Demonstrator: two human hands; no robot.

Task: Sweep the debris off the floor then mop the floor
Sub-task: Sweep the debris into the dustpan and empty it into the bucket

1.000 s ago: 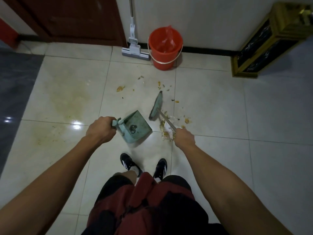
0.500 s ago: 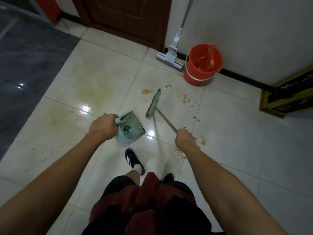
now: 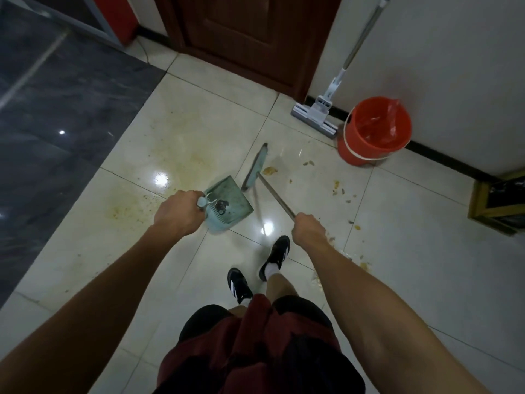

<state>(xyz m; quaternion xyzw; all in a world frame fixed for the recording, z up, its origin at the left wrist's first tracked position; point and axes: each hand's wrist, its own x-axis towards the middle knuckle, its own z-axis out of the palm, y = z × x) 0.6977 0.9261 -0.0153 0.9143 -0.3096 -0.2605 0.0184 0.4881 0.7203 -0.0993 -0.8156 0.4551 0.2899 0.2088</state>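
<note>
Debris lies in small yellowish scraps on the pale tiles, beyond and to the right of the right hand, with a few more scraps close beside that forearm; the bits are too small and scattered to count. One broom is held by the right hand, fingers curled round its thin metal handle. Its long axis runs from that hand away and to the left, ending in a flat teal head that sits just beyond the dustpan, one scrap touching its right side. One teal dustpan is gripped at its handle by the left hand, its open mouth pointing away from the person, between the two hands. Far beyond the right hand, one mop leans against the white wall, its head on the floor just left of one red bucket.
</note>
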